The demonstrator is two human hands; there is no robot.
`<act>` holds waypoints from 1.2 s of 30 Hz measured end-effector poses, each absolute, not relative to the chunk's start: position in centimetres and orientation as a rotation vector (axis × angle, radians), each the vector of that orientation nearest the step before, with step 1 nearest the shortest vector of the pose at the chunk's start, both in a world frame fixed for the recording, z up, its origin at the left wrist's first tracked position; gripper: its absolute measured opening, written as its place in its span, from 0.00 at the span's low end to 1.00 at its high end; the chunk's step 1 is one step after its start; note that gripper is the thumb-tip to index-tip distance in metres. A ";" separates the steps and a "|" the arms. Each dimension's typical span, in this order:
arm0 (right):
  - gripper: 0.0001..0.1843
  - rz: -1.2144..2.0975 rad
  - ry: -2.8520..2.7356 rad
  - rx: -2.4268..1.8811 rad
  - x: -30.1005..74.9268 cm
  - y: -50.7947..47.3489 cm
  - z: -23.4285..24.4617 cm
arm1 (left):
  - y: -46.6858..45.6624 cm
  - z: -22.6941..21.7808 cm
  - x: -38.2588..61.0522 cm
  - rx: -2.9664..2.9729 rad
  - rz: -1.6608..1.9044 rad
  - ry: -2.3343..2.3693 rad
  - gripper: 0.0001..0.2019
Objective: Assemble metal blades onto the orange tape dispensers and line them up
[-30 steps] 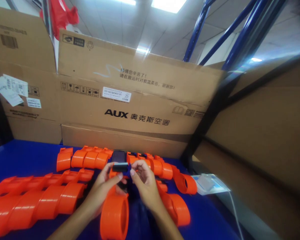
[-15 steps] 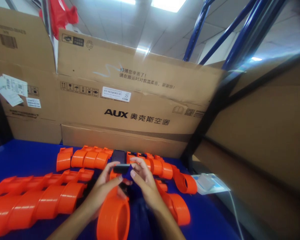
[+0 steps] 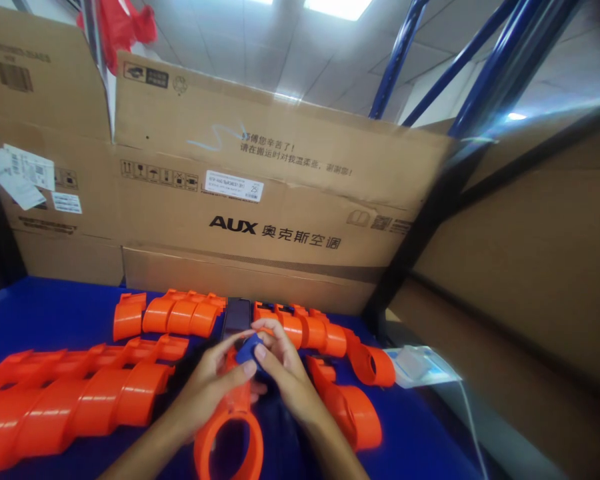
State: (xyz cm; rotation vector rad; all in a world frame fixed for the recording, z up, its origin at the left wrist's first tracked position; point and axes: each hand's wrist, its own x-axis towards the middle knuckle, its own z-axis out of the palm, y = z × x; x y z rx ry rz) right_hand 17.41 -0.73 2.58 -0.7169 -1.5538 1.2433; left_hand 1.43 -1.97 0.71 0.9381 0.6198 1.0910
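An orange plastic part [image 3: 237, 399] with a large ring at its lower end is between my hands, the ring's hole facing me. My left hand [image 3: 214, 377] is closed around the part's upper end, thumb forward. A small blue piece [image 3: 249, 349] sits at that upper end. My right hand [image 3: 283, 363] pinches the blue piece from the right, and my left thumb presses against it too. The fingers behind the part are mostly hidden, so how the blue piece and the orange part join cannot be made out.
Rows of similar orange parts [image 3: 93, 398] lie left, and more orange parts [image 3: 325, 335] lie right on the blue tabletop [image 3: 405, 440]. A dark phone-like device [image 3: 238, 313] is behind my hands. Cardboard [image 3: 280, 180] walls the back. A white item with a cable [image 3: 420, 365] sits right.
The orange part has tilted, so its ring hole now faces me more. The blue piece has turned, and the dark, flat top edge seen between my fingers before is mostly hidden.
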 end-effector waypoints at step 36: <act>0.05 0.770 -2.246 -1.152 21.5 -1.7 4.5 | -1.2 0.5 0.7 0.607 1.104 0.477 0.27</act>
